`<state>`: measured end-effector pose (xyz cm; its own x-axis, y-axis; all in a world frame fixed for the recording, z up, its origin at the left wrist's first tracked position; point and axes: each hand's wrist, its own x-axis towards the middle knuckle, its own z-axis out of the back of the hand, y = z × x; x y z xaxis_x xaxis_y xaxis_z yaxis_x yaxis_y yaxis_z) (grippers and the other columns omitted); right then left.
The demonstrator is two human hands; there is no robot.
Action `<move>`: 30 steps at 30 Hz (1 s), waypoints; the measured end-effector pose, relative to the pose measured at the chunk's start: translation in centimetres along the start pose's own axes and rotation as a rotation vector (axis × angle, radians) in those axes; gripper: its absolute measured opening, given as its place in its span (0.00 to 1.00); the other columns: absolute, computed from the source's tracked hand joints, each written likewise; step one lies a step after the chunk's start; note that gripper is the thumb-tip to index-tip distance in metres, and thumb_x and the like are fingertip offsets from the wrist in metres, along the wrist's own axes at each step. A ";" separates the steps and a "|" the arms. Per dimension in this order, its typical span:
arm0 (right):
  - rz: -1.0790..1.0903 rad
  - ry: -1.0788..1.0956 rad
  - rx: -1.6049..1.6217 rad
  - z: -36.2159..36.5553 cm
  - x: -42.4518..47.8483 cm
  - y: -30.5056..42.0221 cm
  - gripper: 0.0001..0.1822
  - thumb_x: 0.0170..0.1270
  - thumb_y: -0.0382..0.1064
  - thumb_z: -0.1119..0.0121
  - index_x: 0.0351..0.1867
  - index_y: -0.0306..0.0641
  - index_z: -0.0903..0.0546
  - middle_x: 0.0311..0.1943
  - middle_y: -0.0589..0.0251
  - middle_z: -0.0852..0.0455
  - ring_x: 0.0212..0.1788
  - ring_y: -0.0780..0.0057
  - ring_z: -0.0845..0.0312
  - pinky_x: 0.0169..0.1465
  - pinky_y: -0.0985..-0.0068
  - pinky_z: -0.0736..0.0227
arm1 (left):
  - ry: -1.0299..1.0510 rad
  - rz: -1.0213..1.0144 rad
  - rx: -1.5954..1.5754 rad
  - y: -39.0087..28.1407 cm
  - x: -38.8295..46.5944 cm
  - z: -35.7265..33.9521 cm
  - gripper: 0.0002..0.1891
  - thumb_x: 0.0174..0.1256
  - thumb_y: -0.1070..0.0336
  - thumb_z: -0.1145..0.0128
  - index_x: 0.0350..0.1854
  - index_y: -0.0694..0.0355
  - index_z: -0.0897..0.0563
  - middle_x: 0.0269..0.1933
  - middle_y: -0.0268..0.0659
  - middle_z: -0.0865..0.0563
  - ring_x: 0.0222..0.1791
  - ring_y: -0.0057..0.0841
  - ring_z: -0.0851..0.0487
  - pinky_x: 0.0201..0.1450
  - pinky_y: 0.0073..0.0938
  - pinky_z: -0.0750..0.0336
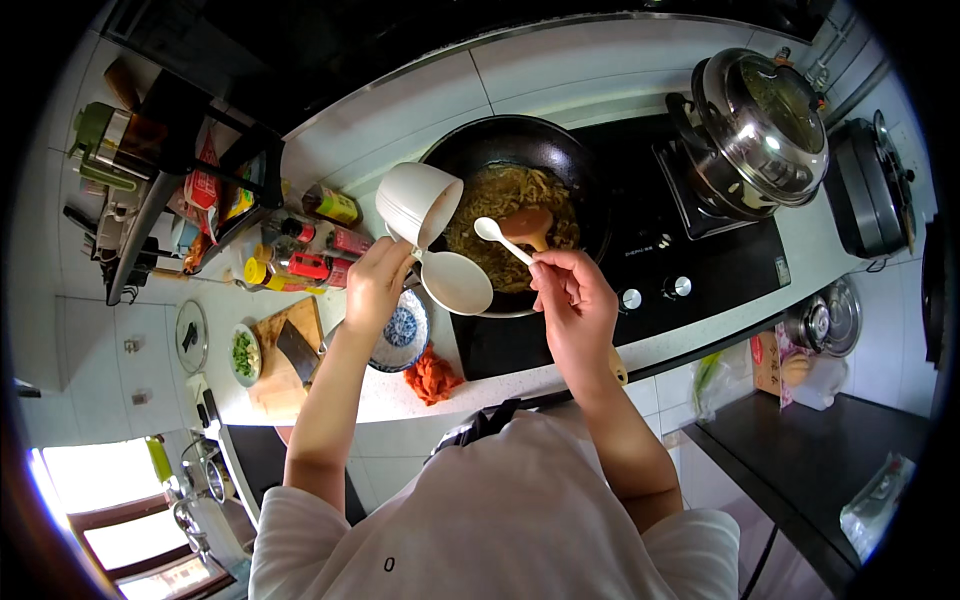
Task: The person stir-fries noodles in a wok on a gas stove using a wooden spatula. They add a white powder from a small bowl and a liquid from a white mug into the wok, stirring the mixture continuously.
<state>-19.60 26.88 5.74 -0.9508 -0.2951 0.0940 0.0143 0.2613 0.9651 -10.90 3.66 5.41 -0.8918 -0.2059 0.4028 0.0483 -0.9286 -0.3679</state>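
Note:
My left hand [377, 281] grips a white seasoning jar [414, 196] tipped towards the wok, its hinged lid [456, 283] hanging open. What is inside the jar cannot be seen. Between the fingertips of my right hand [574, 296] is a small white spoon [501, 238], held over the food. Beneath both hands sits a black wok [517, 135] with brownish shredded food in liquid [510, 187]. A spatula with a brown head [526, 223] rests in it, partly hidden by my right hand.
A lidded steel pot [757, 135] stands on the right burner of the black cooktop [630, 217]. Left are seasoning bottles [315, 259], a blue-patterned bowl [401, 330], an orange cloth [433, 377], and a cleaver [298, 351] on a cutting board [274, 379]. Beside it lies a plate of chopped greens [244, 355].

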 end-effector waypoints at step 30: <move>-0.042 0.029 -0.023 -0.3 -0.2 0.2 0.05 0.68 0.31 0.38 0.41 0.33 0.19 0.25 0.70 0.18 0.24 0.91 0.28 0.27 0.89 0.35 | -0.038 -0.001 0.035 -0.5 -0.3 0.2 0.07 0.59 0.73 0.36 0.39 0.61 0.17 0.32 0.42 0.20 0.30 0.43 0.19 0.32 0.36 0.25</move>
<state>-19.29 26.70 5.95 -0.9412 -0.3324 0.0604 -0.0178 0.2275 0.9736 -10.58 4.08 5.66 -0.8744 -0.2160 0.4345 0.0637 -0.9388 -0.3385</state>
